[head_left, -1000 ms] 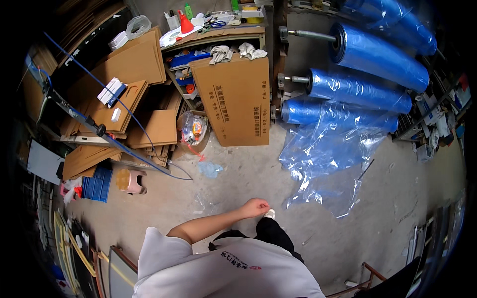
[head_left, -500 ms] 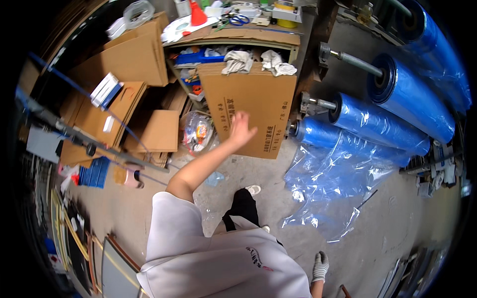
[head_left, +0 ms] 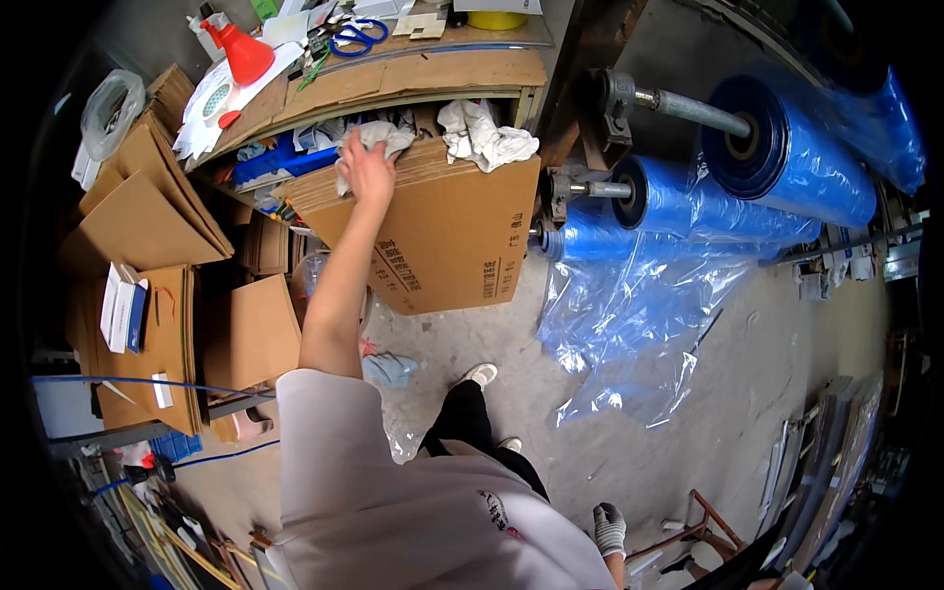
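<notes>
My left hand (head_left: pixel 367 172) is bare and reaches over the top edge of a stack of brown cardboard sheets (head_left: pixel 447 231). Its fingers are apart and lie over a crumpled white glove (head_left: pixel 386 136); no firm grip on it shows. A second white cloth item (head_left: pixel 487 136), perhaps the other glove, drapes over the same edge to the right. At the lower right hangs my right hand (head_left: pixel 610 531), in a grey-and-white striped glove. It looks loose, with nothing visible in it.
Behind the cardboard stands a workbench (head_left: pixel 413 74) with blue scissors (head_left: pixel 358 37) and a red funnel-shaped thing (head_left: pixel 239 54). Rolls of blue plastic film (head_left: pixel 777 147) sit on rods at the right, a loose sheet (head_left: pixel 629 344) trailing on the floor. More cardboard (head_left: pixel 143 226) leans at left.
My left hand has gone from in front of the cardboard face up to the white glove on its top edge. The view has come nearer the bench, and the cardboard stands more tilted.
</notes>
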